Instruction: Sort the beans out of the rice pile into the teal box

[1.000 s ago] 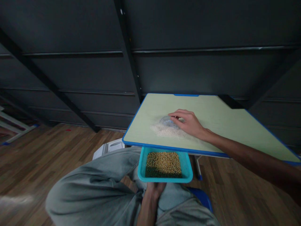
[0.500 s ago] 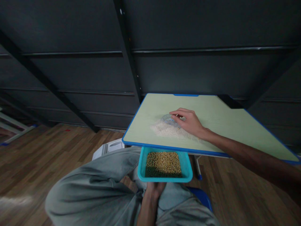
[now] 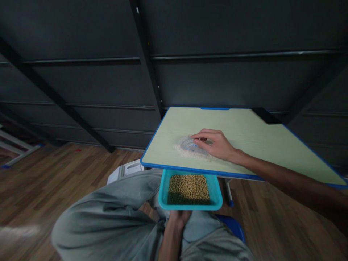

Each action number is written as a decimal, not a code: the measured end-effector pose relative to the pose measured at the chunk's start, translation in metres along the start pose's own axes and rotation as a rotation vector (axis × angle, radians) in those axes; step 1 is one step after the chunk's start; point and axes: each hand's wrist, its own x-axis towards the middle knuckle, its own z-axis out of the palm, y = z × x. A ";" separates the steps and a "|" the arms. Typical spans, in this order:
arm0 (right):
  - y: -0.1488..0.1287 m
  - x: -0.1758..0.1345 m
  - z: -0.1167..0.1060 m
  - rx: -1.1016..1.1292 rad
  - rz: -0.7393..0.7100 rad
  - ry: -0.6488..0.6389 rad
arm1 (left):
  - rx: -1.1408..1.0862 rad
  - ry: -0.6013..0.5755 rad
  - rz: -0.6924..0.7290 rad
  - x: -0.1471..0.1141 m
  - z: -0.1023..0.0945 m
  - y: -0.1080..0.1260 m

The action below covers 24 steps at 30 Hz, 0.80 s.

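Observation:
My right hand [image 3: 215, 144] is closed, thumb and fingers pinching the edge of a clear plastic protractor [image 3: 188, 143] above the tabletop. The protractor lies flat on or just over a thin spread of white rice grains [image 3: 189, 153]; whether it touches the table I cannot tell. At the table's near edge, a turquoise tray [image 3: 216, 194] holds a layer of soybeans [image 3: 193, 186], its left and near part in shadow. My left hand [image 3: 179, 216] holds this tray from underneath at its near side; the fingers are hidden below it.
The pale green table [image 3: 272, 148] has a blue rim, and a black phone-like slab [image 3: 266, 116] lies at its far right corner. A dark panelled wall [image 3: 217, 83] stands behind. Beneath are my crossed legs [image 3: 108, 217], a blue seat [image 3: 232, 228] and a wooden floor [image 3: 54, 174].
My right hand has moved slightly left and toward me with the protractor, over the rice. The rice looks pushed somewhat leftward. The tray and left hand have stayed in place.

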 end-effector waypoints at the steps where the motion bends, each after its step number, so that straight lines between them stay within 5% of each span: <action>1: 0.000 0.000 -0.002 -0.004 -0.006 -0.009 | -0.005 0.011 -0.002 0.000 0.000 0.000; 12: 0.010 -0.033 -0.035 -0.094 -0.090 -0.122 | -0.042 -0.076 -0.038 -0.010 0.010 -0.007; 24: 0.009 -0.048 -0.037 -0.043 -0.126 -0.013 | -0.098 -0.166 -0.161 -0.013 0.026 -0.019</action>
